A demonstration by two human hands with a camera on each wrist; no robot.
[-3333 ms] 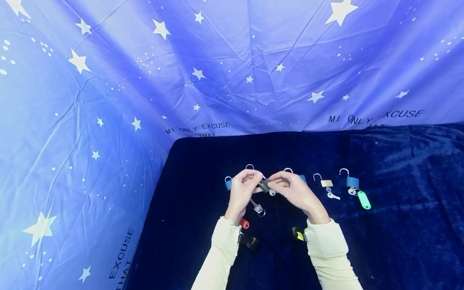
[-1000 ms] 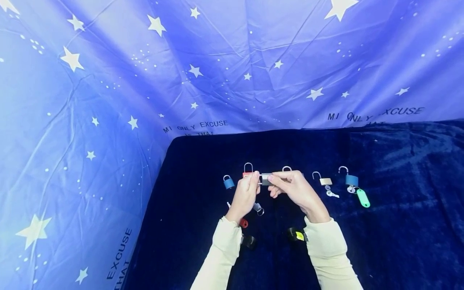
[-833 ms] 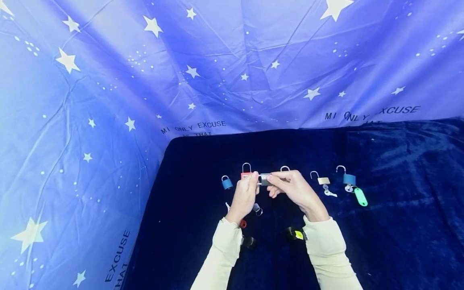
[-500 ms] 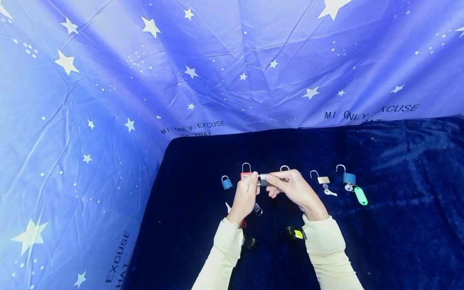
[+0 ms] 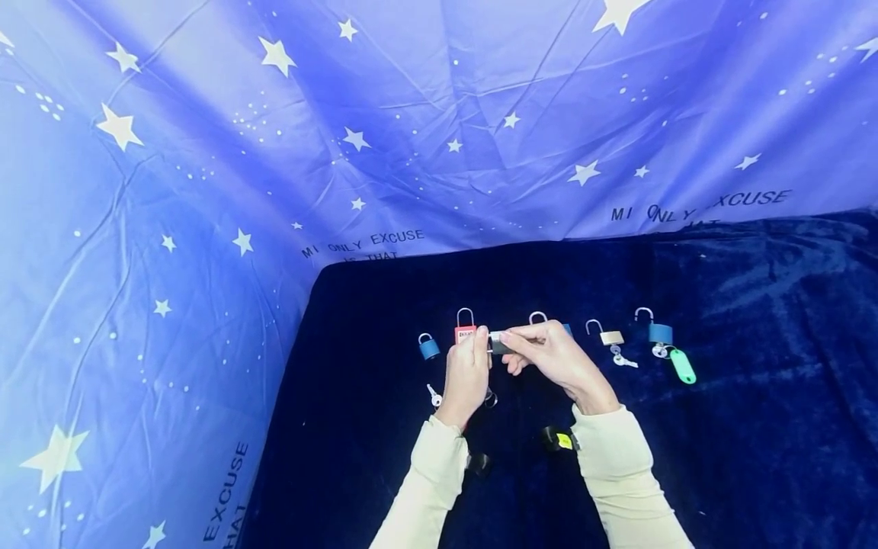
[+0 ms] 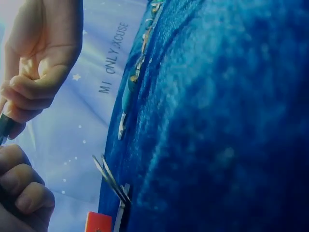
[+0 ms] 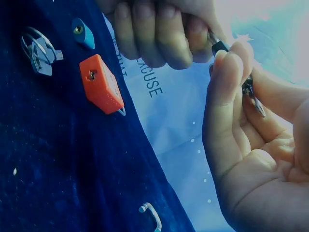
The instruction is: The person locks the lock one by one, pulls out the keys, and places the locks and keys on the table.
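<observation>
Both hands meet over the dark cloth around one small dark padlock (image 5: 498, 343), which lies sideways in the air with its silver shackle toward the left. My left hand (image 5: 466, 375) curls its fingers round the shackle end, thumb on top, hiding much of it. On the body, thumb and fingers of my right hand (image 5: 554, 352) pinch from the right. In the right wrist view a silver key (image 7: 257, 104) sticks out below the padlock, between right fingers and palm. Just behind the left hand stands a red padlock (image 5: 465, 332), partly covered by its fingers.
A small blue padlock (image 5: 429, 348) lies left. To the right are a brass padlock (image 5: 612, 338) with keys and a blue padlock (image 5: 661, 334) with a green tag (image 5: 682, 366). Loose keys (image 5: 434, 395) lie beside the left wrist. A starry curtain (image 5: 411, 175) hangs behind the cloth.
The padlock was tilted between the fingertips; it has turned level, with the left fingers now round its shackle. Lately the left forearm shifted slightly right, covering the red tag. The view drifted slightly.
</observation>
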